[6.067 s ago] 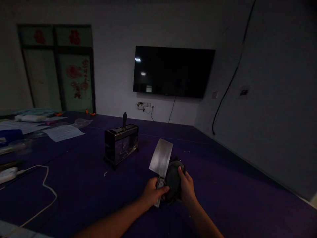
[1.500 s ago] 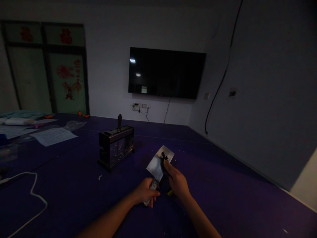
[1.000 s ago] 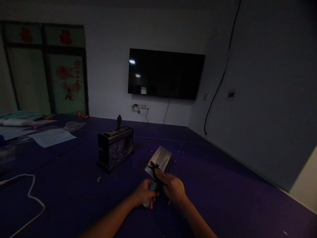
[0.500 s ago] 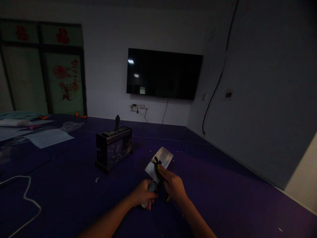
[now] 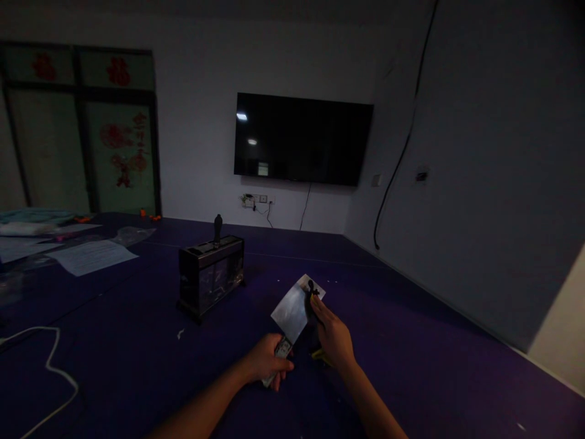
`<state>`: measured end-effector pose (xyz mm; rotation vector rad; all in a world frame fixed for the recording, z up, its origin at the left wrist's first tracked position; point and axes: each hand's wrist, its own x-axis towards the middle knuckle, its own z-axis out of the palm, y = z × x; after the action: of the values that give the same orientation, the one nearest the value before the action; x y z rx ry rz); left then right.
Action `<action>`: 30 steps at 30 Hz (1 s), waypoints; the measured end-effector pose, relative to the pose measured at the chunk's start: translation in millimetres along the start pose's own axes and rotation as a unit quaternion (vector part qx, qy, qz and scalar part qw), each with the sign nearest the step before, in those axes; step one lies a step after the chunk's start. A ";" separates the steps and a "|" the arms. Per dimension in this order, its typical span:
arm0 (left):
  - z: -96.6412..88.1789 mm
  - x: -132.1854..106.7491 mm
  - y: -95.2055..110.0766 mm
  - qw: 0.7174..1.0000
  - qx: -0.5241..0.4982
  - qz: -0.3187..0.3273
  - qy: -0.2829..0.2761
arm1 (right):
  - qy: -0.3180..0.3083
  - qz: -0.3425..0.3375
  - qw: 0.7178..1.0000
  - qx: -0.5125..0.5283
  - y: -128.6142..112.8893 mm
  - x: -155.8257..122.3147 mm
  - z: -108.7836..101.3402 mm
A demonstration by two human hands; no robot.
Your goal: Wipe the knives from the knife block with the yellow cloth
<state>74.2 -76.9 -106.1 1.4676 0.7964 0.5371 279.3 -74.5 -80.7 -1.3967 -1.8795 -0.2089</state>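
My left hand [image 5: 266, 367] is closed round the handle of a cleaver [image 5: 293, 309], its broad steel blade pointing up and away from me. My right hand [image 5: 334, 337] is closed on a small dark tool with a yellow part [image 5: 312, 291], and presses it against the far end of the blade's right edge. Both hands hover over the purple table [image 5: 411, 366]. The room is dim, so the tool's shape is hard to make out.
A dark knife block [image 5: 211, 275] with one handle sticking up stands to the left beyond my hands. Papers [image 5: 86, 256] and plastic lie at the far left. A white cable [image 5: 41, 360] curls at the near left. A television [image 5: 303, 139] hangs on the wall.
My right hand has slid the small tool up the blade's edge from near the handle to the far tip. The left hand keeps its hold on the cleaver.
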 end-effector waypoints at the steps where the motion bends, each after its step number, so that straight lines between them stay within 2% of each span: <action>1: 0.6 0.3 -0.2 1.000 -0.005 -0.003 0.013 | -0.012 -0.008 1.000 -0.001 -1.9 -0.4 0.8; 8: 2.5 6.5 -4.8 0.996 -0.049 -0.005 0.076 | -0.134 -0.091 0.987 -0.019 -26.8 -3.6 4.2; 11: 1.6 8.3 -6.2 0.995 -0.063 0.001 0.081 | -0.150 -0.124 0.981 -0.005 -34.3 -3.4 3.7; 15: 1.3 6.0 -4.2 0.996 -0.062 -0.002 0.068 | -0.147 -0.120 0.982 0.005 -33.6 -3.0 2.8; 18: 1.4 2.7 -1.6 0.998 -0.043 -0.010 0.045 | -0.118 -0.089 0.989 0.001 -27.2 -2.8 2.8; 23: -0.9 0.8 -1.1 1.000 -0.010 0.001 -0.003 | -0.011 -0.007 1.000 -0.010 -10.8 -2.2 1.3; 26: -2.8 0.8 -1.3 1.000 -0.004 0.004 -0.028 | 0.046 0.045 0.998 -0.014 -1.0 -1.9 -1.9; 30: -3.2 -0.6 0.8 0.999 0.000 0.007 -0.036 | 0.088 0.076 0.993 -0.012 7.3 -1.6 -5.3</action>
<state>71.5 -75.2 -105.0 1.4855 0.7303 0.4918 288.4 -75.7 -80.4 -1.4801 -1.6249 -0.2712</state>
